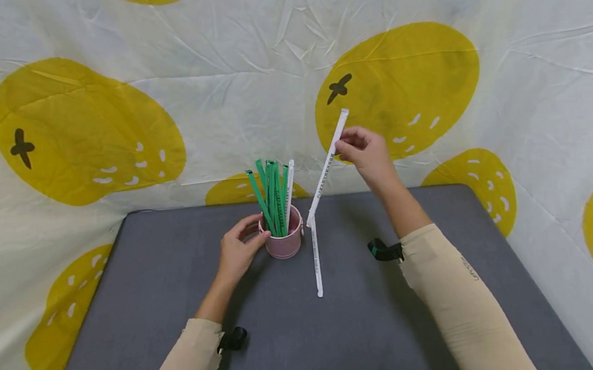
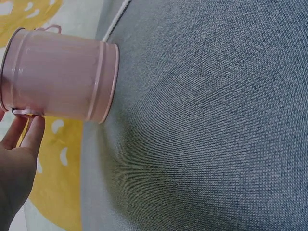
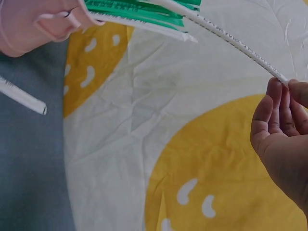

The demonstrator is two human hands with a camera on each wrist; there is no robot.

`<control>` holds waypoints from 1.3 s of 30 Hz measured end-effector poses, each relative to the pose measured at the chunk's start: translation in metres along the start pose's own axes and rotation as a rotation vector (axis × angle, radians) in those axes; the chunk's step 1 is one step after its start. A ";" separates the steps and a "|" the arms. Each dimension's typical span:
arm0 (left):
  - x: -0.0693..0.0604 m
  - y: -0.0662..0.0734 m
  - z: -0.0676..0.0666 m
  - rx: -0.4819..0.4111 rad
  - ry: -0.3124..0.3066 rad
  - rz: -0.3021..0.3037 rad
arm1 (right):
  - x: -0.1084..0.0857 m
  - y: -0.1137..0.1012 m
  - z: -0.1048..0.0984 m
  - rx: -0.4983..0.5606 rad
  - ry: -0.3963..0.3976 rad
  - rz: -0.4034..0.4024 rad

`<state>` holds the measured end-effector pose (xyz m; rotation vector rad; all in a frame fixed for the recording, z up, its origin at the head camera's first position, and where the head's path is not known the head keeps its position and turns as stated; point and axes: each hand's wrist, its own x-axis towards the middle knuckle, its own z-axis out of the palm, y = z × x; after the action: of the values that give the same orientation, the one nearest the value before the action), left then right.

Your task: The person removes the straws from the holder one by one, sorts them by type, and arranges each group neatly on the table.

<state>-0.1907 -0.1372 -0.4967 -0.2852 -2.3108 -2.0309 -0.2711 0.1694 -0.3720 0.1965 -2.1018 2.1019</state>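
A small pink bucket (image 1: pixel 284 247) stands upright with several green packets (image 1: pixel 276 199) and a white paper-like stick (image 1: pixel 289 189) in it. My left hand (image 1: pixel 238 252) holds its left side, thumb in front; in the left wrist view, fingers (image 2: pixel 34 134) touch the handle mount of the bucket (image 2: pixel 60 74). Between thumb and fingers, my right hand (image 1: pixel 370 155) pinches a slim white printed stick (image 1: pixel 326 160), slanting down to the left beside the bucket. Another white length (image 1: pixel 316 262) lies on the table; whether the two are joined, I cannot tell. The right wrist view shows the hand (image 3: pixel 284 130) pinching the stick (image 3: pixel 231 41).
The grey table (image 1: pixel 150 299) ends a little behind the bucket. A white cloth (image 1: pixel 244 111) with yellow fruit shapes hangs behind and beside it. Dark straps show at both sleeve cuffs (image 1: pixel 386 251).
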 end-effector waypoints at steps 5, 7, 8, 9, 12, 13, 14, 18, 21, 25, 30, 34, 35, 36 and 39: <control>0.000 -0.002 0.000 0.009 0.000 0.004 | -0.009 0.012 -0.014 -0.069 -0.003 0.037; 0.000 -0.003 0.000 0.011 0.000 0.004 | -0.012 0.019 -0.018 -0.103 -0.011 0.053; -0.001 -0.003 0.000 0.011 0.001 0.003 | -0.014 0.023 -0.020 -0.122 -0.019 0.062; -0.001 -0.003 0.000 0.009 0.001 0.002 | -0.015 0.028 -0.022 -0.137 -0.023 0.074; -0.001 -0.003 0.000 0.006 0.000 -0.001 | -0.019 0.042 -0.026 -0.170 -0.043 0.098; -0.001 -0.003 0.000 0.006 -0.002 -0.003 | -0.020 0.047 -0.026 -0.185 -0.050 0.100; -0.002 -0.003 -0.001 0.006 -0.004 -0.004 | -0.022 0.052 -0.027 -0.196 -0.060 0.103; -0.003 -0.002 -0.001 0.012 -0.007 -0.014 | -0.026 0.076 -0.027 -0.221 -0.097 0.106; -0.002 -0.001 -0.001 0.013 -0.004 -0.016 | -0.028 0.096 -0.028 -0.219 -0.110 0.130; 0.000 -0.002 0.000 0.011 -0.005 -0.009 | -0.031 0.119 -0.028 -0.245 -0.117 0.176; 0.002 -0.003 0.001 0.010 -0.007 0.005 | -0.036 0.140 -0.024 -0.307 -0.138 0.205; 0.002 -0.004 0.001 0.005 -0.010 0.013 | -0.042 0.152 -0.017 -0.314 -0.144 0.214; 0.002 -0.004 0.001 0.005 -0.010 0.012 | -0.043 0.154 -0.015 -0.313 -0.151 0.212; 0.002 -0.003 0.001 0.005 -0.009 0.010 | -0.044 0.157 -0.013 -0.314 -0.155 0.216; 0.001 -0.003 0.000 0.013 -0.009 0.003 | -0.047 0.164 -0.007 -0.322 -0.166 0.234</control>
<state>-0.1927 -0.1374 -0.4997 -0.2974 -2.3262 -2.0169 -0.2592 0.1753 -0.5420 0.0895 -2.6401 1.8777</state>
